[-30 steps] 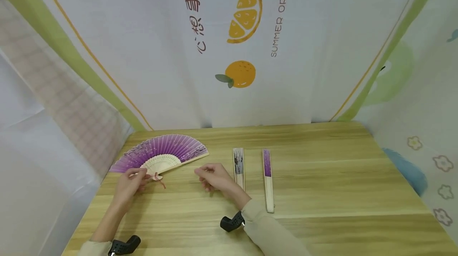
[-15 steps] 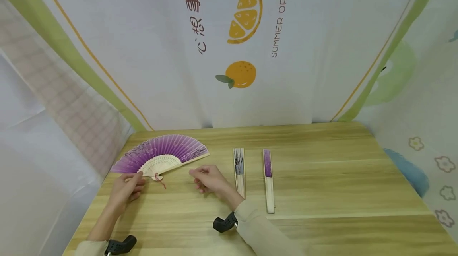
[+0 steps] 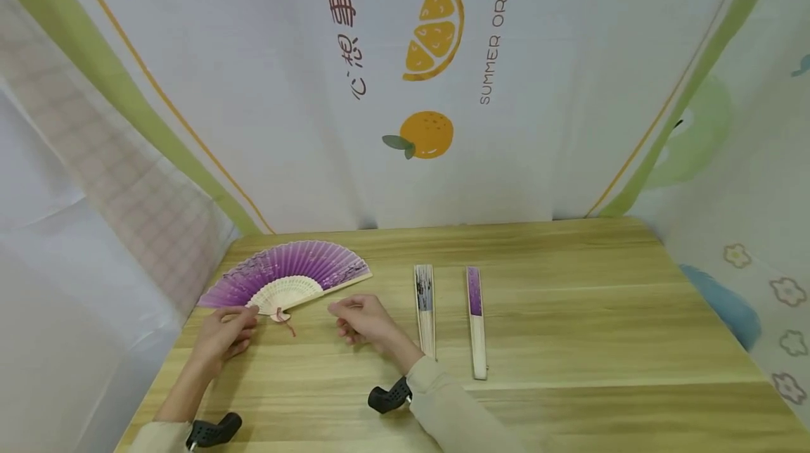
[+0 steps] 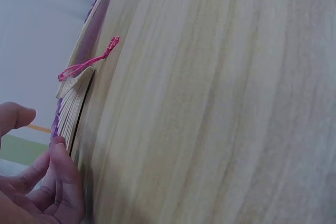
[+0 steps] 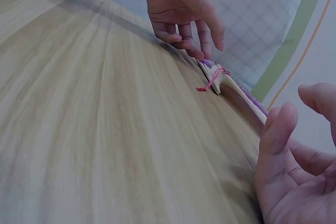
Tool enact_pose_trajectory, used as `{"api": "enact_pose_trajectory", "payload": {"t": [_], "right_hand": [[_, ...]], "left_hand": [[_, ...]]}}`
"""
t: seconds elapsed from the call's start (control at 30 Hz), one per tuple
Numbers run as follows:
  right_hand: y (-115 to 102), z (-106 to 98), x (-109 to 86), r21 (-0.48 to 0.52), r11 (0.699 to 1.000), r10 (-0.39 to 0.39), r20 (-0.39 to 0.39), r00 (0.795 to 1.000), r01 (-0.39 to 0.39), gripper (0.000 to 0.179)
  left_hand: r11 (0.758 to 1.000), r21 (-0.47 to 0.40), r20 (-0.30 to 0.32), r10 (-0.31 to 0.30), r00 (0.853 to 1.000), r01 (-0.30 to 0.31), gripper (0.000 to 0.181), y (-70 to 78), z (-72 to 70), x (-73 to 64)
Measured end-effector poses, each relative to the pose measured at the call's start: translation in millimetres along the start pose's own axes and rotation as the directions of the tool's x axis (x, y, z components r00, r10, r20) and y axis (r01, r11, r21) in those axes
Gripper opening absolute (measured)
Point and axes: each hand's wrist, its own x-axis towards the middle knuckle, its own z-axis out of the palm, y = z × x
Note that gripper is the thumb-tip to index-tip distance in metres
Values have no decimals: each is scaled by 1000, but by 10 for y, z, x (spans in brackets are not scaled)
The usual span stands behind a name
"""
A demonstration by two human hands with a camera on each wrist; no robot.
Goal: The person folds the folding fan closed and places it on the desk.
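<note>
A purple folding fan [image 3: 297,263] lies spread on the table at the left, its pale slotted ribs meeting at a pivot with a pink cord [image 4: 94,64]. Beside the pivot, at the fan's near left edge, is my left hand [image 3: 221,340]. In the left wrist view its thumb stands apart from the fingers, and the fingertips [image 4: 58,142] are right at the ribs. My right hand [image 3: 368,321] hovers right of the pivot, below the fan's right guard stick. Its fingers are loosely bent, with a gap to the thumb in the right wrist view and nothing between them.
Two folded fans lie upright in the head view right of my right hand: a grey-white patterned one [image 3: 425,298], partly behind my right wrist, and a purple one [image 3: 476,319]. A printed white curtain [image 3: 519,157] hangs behind the wooden table [image 3: 582,326].
My left hand has come off the pivot area and shifted slightly left and down. My right hand has drifted left, baring more of the grey-white fan. The spread fan lies nearly as before.
</note>
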Motion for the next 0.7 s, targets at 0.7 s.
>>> {"api": "enact_pose_trajectory", "payload": {"t": [0.7], "right_hand": [[29,211,92,0,1000,-21,0,1000,21,25]], "left_hand": [[998,1,-63,56,996,-56,35,-117,-131,42]]}}
